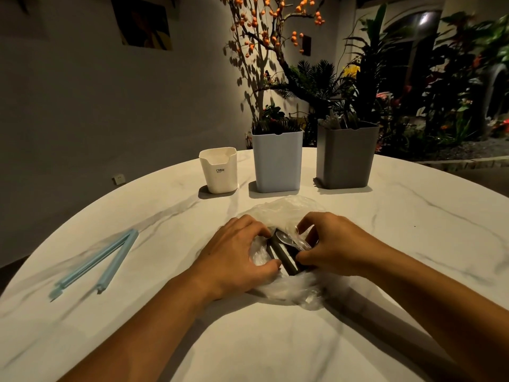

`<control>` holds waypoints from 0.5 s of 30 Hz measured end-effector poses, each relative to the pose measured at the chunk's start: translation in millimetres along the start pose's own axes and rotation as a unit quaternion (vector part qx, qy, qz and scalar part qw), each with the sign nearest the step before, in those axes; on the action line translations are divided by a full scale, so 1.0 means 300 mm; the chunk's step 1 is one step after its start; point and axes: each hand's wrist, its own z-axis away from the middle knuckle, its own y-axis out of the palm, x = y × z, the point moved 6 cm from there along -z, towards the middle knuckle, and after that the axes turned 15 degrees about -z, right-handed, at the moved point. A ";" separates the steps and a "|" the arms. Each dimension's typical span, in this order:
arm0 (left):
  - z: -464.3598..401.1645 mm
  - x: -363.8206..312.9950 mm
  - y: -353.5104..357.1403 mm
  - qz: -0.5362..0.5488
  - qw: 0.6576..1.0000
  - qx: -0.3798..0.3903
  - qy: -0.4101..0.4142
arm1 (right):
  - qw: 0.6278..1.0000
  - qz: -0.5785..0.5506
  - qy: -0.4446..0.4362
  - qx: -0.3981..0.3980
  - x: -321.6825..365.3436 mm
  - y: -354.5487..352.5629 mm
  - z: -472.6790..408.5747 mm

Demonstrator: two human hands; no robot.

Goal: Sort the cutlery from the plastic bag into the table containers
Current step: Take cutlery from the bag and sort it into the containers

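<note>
A clear plastic bag (286,208) lies crumpled on the white marble table (385,244) in front of me. Dark cutlery handles (283,256) and a shiny spoon bowl (285,237) show at its mouth. My left hand (237,252) grips the bag's left edge with curled fingers and thumb. My right hand (327,244) pinches the bag's right edge beside the cutlery. Behind the bag stand three containers: a small cream cup (219,170), a light blue bin (276,161) and a grey bin (345,155). Cutlery tips stick out of the blue and grey bins.
A light blue bag-sealing clip (96,266), lying open in a V, rests on the table at the left. Plants and a tree with orange fruit stand behind the table's far edge. A wall runs along the left.
</note>
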 end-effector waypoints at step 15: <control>-0.001 0.006 0.008 -0.001 1.000 0.004 0.000 | 0.976 0.186 -0.093 -0.067 0.052 -0.001 0.022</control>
